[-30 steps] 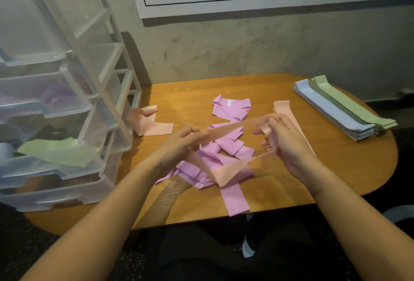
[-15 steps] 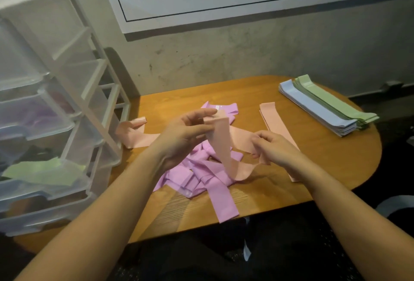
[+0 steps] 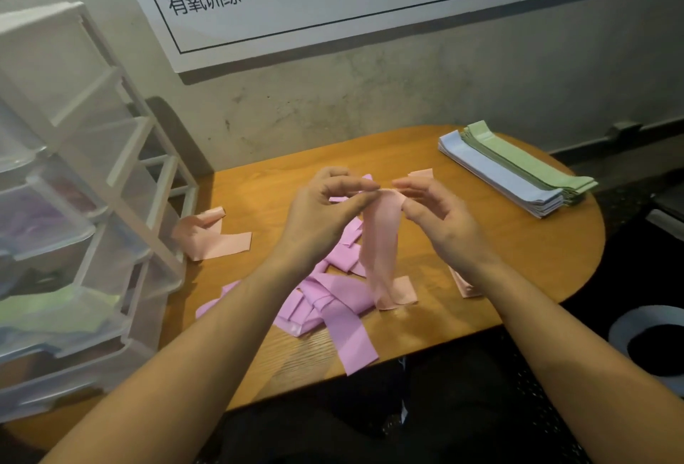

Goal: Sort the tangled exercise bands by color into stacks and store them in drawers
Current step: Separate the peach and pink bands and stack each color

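With blue and green stacks (image 3: pixel 518 171) done, we pinch a peach band (image 3: pixel 383 241) between left hand (image 3: pixel 325 211) and right hand (image 3: pixel 436 219); purple tangle (image 3: pixel 329 300) remains.

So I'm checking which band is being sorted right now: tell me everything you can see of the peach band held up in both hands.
The peach band is a flat, thin, slightly see-through strip, stretchy-looking. Both hands pinch its top edge, left hand and right hand close together, above the table. It hangs down doubled, and its lower end folds onto the table beside the purple bands.
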